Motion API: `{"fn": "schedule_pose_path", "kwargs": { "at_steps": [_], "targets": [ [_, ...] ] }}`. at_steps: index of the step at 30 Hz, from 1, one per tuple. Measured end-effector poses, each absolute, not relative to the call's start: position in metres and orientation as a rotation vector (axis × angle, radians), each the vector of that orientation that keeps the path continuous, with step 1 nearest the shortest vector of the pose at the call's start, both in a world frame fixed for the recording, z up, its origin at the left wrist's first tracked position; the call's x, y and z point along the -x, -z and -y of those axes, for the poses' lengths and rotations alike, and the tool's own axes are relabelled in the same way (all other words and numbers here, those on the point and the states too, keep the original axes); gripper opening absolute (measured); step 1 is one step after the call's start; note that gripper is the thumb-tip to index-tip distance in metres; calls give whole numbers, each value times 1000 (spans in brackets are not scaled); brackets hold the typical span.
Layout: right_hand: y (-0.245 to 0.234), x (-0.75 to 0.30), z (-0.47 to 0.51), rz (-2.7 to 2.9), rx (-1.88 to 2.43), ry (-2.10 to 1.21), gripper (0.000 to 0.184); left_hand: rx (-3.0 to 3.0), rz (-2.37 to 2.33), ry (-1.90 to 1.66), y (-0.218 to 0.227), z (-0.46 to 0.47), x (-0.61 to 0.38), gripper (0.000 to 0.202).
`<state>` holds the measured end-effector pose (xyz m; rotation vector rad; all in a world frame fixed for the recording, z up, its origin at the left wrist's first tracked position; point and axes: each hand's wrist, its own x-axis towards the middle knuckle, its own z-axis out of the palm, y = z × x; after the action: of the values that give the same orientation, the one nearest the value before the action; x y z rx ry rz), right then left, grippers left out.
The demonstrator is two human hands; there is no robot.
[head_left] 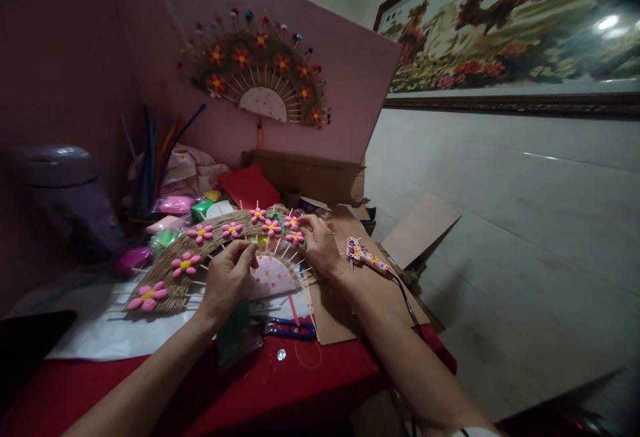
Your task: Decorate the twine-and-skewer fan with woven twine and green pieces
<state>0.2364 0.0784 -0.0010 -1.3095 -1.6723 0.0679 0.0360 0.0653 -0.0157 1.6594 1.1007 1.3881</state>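
A half-round fan of twine wound over thin sticks [173,283] lies on the table, with pink clay flowers [185,264] along its band. Between the flowers at its upper right runs a thin green clay strand [278,222]. My right hand [323,245] is at the right part of the band, thumb and fingers pinched by the flowers, and a bit of green strand shows under the fingertips. Over the fan's inner sticks hovers my left hand [229,282], its thumb and forefinger together; what they hold, if anything, is too small to see. A dotted white half-disc [273,277] fills the fan's centre.
Blue thread snips [290,329] lie near the front, beside a green packet [234,330]. A flower-covered glue gun [367,255] with a black cable rests on cardboard [340,310]. Bagged clay [176,205] sits behind left. A similar fan [260,77] hangs on a pink board.
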Motion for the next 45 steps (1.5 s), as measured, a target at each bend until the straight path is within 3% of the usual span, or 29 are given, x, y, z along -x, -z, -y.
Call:
{"fn": "schedule_pose_path", "kwargs": {
  "at_steps": [9,26,45],
  "targets": [
    [13,-226,-83,1939,1378,220,29,-1717,-1092,-1369,17,-63,-37,25],
    [16,-225,-92,1910,1389,183,36,-1731,-1067,-1360,15,-57,-39,23],
    [11,-225,-100,1842,1376,102,32,-1744,-1080,-1336,15,-57,-38,24]
  ]
}}
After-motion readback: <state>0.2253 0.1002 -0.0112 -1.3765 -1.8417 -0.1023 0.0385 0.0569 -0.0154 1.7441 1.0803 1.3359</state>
